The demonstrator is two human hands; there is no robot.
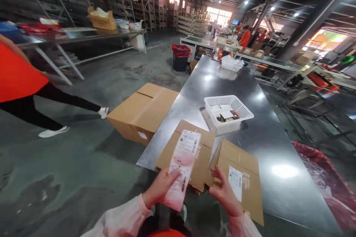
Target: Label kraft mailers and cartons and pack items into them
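Between thumb and fingers, my left hand (pixel 161 186) grips a long strip of printed shipping labels (pixel 185 152), pinkish at its lower end. The strip hangs over a flattened cardboard box (pixel 204 139) at the table's near edge. My right hand (pixel 225 190) has its fingers apart and holds nothing. It hovers at a second flat cardboard box (pixel 251 163), which bears a white label (pixel 235 182) and printed lettering; whether the fingertips touch that box I cannot tell.
On the metal table (pixel 267 133) stands a white perforated basket (pixel 222 127) with small items inside. A large closed carton (pixel 147 107) is left of the table. A person in red (pixel 19 70) strides at far left. Red plastic wrapping (pixel 325 177) lies on the right.
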